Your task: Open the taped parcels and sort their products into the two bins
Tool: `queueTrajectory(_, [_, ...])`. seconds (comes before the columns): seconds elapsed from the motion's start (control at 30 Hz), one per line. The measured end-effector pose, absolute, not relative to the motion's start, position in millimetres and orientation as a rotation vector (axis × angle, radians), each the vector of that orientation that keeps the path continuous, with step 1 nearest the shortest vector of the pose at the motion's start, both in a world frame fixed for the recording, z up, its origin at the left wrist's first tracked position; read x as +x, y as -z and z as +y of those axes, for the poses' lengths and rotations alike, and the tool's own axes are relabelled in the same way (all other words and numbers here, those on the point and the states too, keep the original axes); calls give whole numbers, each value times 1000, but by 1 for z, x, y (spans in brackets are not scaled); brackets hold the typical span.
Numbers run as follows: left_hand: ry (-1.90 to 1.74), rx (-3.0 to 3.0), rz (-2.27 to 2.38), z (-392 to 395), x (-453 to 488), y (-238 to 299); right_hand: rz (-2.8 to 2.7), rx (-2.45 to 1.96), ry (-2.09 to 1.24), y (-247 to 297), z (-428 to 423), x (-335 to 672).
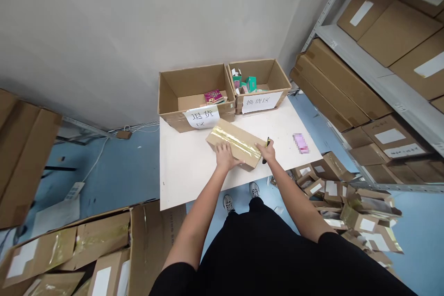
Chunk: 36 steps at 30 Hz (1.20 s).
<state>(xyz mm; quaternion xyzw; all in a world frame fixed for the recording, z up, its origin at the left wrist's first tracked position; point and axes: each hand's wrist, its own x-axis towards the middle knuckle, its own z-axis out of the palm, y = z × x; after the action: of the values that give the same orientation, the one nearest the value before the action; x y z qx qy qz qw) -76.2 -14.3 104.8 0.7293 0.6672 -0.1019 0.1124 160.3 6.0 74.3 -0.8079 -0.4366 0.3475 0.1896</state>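
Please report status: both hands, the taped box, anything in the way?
Left hand on taped box, near side. Right hand at its right end, with black-yellow tool. Labelled open carton close behind.

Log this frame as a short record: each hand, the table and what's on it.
Left hand: resting on a long brown cardboard box with shiny yellowish tape
Right hand: holding a slim black-and-yellow tool, touching that box's end
Surface: white rectangular table
Table back: two open brown cardboard bins with white paper labels
Table right: pixelated pink object
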Motion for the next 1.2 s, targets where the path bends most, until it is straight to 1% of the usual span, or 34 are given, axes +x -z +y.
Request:
queueTrajectory(0.07, [289, 2041, 2105, -27, -61, -101, -1188, -2229, -1030, -69, 38, 162])
queueTrajectory(0.17, [304, 1943, 2214, -37, -42, -101, -1325, -2198, -1031, -67, 85, 168])
queueTrajectory(0.23, [334, 1907, 2197, -33, -33, -105, -1454, -2137, -1046, -66, 110, 169])
queueTrajectory(0.33, [342, 2005, 1999, -12, -22, -112, -1523, -1971, -1102, -62, 127, 173])
queueTrajectory(0.47, [392, 2086, 1737, 18, -11, -110, -1311, -1787, -1333, -55, 110, 196])
queueTrajectory(0.6, [455, 2037, 1728, 25, -13, -100, -1294, -1576, -1684, -52, 74, 226])
queueTrajectory(0.7, [458, 2065, 1753, 22, -17, -96, -1371, -1468, -1799, -55, 58, 234])
queueTrajectory(0.87, [455, 2086, 1779, 19, -17, -94, -1536, -1484, -1775, -67, 60, 228])
queueTrajectory(1.1, [388, 2141, 1820, 10, -18, -94, -2064, -1794, -1441, -106, 66, 221])
queueTrajectory(1.2, [395, 2143, 1822, 8, -18, -94, -2095, -1860, -1428, -115, 60, 218])
